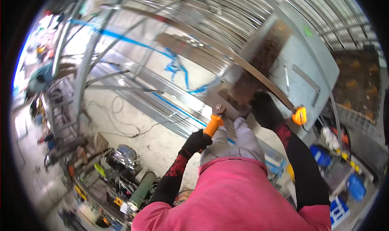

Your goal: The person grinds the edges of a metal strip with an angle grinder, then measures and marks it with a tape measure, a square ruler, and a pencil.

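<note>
My left hand, in a black glove, is closed around the orange body of what looks like an angle grinder. Its metal head points forward, over a brownish steel piece by my legs. On the other side, my gloved right hand is over the dark, stained part of the work surface, beside a long brown metal bar. Blur and the black glove hide how its fingers are set. An orange tape measure lies at the bar's near end.
A steel square lies on the grey metal tabletop. Long metal profiles and blue strapping stretch across the left. A cable loops over the floor. Tools and a green cylinder crowd the lower left. Blue containers stand at right.
</note>
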`<move>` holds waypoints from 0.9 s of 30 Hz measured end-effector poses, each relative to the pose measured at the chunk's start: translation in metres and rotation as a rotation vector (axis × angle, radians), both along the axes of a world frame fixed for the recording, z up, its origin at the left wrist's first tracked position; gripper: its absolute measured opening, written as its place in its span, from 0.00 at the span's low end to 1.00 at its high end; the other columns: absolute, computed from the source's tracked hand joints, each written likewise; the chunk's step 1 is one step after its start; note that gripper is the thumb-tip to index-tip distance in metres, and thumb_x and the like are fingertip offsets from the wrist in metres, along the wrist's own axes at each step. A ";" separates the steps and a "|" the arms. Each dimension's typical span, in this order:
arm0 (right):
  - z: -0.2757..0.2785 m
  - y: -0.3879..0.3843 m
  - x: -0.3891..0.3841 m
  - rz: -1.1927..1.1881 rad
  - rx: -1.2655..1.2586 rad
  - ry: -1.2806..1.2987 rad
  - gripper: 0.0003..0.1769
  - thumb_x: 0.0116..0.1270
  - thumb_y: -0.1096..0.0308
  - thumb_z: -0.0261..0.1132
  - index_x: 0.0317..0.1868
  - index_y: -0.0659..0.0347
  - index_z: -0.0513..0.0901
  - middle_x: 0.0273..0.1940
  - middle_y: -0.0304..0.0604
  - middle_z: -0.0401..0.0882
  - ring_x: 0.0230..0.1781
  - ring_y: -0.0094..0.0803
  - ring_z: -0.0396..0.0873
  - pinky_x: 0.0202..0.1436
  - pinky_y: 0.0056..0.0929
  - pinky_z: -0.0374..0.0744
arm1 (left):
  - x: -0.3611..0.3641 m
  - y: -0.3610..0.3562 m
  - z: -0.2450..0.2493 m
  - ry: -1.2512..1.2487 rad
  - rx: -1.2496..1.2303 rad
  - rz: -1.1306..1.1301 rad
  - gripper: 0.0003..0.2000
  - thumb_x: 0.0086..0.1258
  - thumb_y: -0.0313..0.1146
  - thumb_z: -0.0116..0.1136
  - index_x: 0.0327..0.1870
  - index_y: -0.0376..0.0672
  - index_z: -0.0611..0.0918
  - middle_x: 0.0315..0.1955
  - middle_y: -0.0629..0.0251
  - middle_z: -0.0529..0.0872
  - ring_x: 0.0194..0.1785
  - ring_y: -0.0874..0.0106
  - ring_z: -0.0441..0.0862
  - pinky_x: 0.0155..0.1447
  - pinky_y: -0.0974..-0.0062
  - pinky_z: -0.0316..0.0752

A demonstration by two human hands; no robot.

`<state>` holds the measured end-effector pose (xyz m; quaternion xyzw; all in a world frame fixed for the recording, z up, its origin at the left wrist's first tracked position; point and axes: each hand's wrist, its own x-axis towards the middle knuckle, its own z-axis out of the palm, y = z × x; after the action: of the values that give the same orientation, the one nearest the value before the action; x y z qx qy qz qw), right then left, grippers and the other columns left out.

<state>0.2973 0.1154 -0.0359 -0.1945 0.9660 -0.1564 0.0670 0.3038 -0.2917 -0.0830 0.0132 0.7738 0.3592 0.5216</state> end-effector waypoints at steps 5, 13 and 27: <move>-0.007 -0.006 0.007 0.010 0.072 0.121 0.17 0.70 0.63 0.65 0.55 0.62 0.87 0.62 0.63 0.83 0.69 0.62 0.77 0.77 0.57 0.72 | 0.026 -0.018 0.077 -0.113 0.065 0.523 0.25 0.65 0.41 0.76 0.57 0.33 0.84 0.33 0.62 0.91 0.32 0.73 0.90 0.39 0.70 0.86; 0.029 -0.024 0.031 0.128 -0.241 0.201 0.25 0.66 0.62 0.73 0.61 0.59 0.84 0.63 0.55 0.84 0.69 0.59 0.80 0.75 0.60 0.74 | 0.011 0.001 0.145 0.260 0.396 0.746 0.28 0.71 0.35 0.72 0.70 0.33 0.80 0.48 0.62 0.91 0.45 0.75 0.89 0.55 0.72 0.84; 0.167 -0.157 -0.034 -0.210 -1.582 -0.901 0.28 0.84 0.54 0.61 0.71 0.68 0.77 0.62 0.49 0.85 0.60 0.39 0.85 0.69 0.40 0.81 | -0.012 0.065 0.229 0.388 0.938 0.660 0.34 0.75 0.37 0.67 0.79 0.35 0.70 0.60 0.58 0.85 0.62 0.71 0.83 0.66 0.70 0.79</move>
<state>0.2636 -0.0411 0.1315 -0.0153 0.4726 -0.8387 0.2701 0.2921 -0.2266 0.1460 0.0662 0.5772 0.7959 0.1705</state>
